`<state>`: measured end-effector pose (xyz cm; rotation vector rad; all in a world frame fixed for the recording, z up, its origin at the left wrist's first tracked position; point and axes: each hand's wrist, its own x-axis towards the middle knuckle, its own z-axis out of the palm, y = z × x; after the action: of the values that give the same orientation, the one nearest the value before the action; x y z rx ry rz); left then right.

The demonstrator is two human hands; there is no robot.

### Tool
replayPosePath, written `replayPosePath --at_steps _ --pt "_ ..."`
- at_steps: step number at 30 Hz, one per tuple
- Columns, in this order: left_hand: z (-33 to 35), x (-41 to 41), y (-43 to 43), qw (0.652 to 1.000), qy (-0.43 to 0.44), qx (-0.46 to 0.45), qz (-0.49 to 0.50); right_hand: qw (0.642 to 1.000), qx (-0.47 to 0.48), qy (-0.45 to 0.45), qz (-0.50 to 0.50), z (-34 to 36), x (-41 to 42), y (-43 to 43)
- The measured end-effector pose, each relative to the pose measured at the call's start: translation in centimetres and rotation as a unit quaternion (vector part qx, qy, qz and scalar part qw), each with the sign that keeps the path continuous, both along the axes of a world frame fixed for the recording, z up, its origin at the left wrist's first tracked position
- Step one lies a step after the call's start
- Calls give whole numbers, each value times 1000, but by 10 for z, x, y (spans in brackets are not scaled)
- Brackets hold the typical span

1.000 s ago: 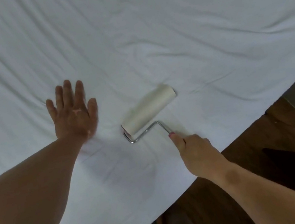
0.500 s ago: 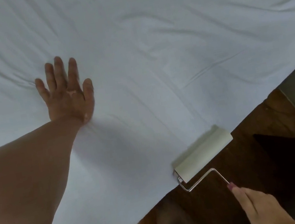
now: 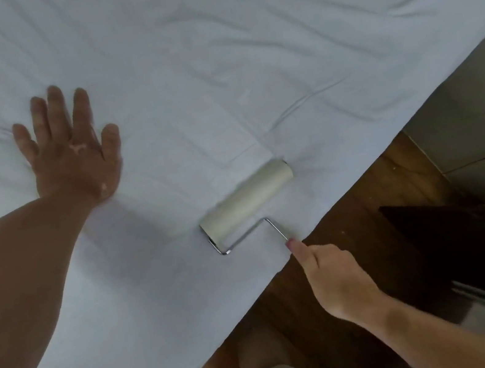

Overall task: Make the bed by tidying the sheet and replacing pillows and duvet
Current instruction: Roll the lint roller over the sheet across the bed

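Your left hand (image 3: 71,149) is pressing flat, fingers spread, on the white sheet (image 3: 244,53); your right hand (image 3: 332,278) is gripping the lint roller (image 3: 246,204), which is lying on the sheet near the bed's edge.

A white wrinkled sheet (image 3: 244,53) covers the bed, a lint roller (image 3: 247,202) lying on it.

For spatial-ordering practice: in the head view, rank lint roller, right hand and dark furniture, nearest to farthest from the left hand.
1. lint roller, on the sheet
2. right hand, past the bed edge
3. dark furniture, far right
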<state>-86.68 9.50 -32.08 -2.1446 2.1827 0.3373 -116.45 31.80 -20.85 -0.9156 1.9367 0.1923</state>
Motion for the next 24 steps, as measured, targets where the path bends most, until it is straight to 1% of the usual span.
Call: replayPosePath --at_steps 2,4,5,6,7,9,10,12,14,16,18,19,22,24 --pt "1 0 0 1000 -6 8 -2 998 -45 -4 31 -9 7 -35" --pt "4 4 -1 1000 -8 23 -7 994 -84 -3 64 -16 4 -42" --pt "5 6 -1 999 -13 29 -13 997 -76 0 30 -16 2 -36" --pt "7 9 -2 999 -24 31 -22 998 -55 7 17 -16 -6 -21" --pt "8 12 -3 998 -37 32 -34 1000 -22 5 16 -13 -13 -3" --pt "9 15 -3 997 -53 38 -48 1000 -8 -24 16 5 -29 30" --pt "7 17 -3 997 -49 34 -51 1000 -11 -14 2 15 -39 42" --pt "4 20 -3 999 -14 11 -49 999 -30 17 -25 24 -59 58" --pt "3 19 0 999 17 -5 -50 998 -31 27 -45 25 -75 63" --pt "6 16 2 999 22 3 -45 999 -15 32 -29 15 -77 54" --pt "11 15 2 999 3 12 -45 1000 -1 25 -16 4 -68 28" --pt "10 15 0 999 -16 19 -46 1000 -11 24 -10 -3 -61 6" --pt "10 14 -6 996 -58 43 -52 998 -49 40 32 -13 -30 -92" --pt "14 17 -9 994 -65 62 -60 997 -61 42 31 -13 -8 -158"
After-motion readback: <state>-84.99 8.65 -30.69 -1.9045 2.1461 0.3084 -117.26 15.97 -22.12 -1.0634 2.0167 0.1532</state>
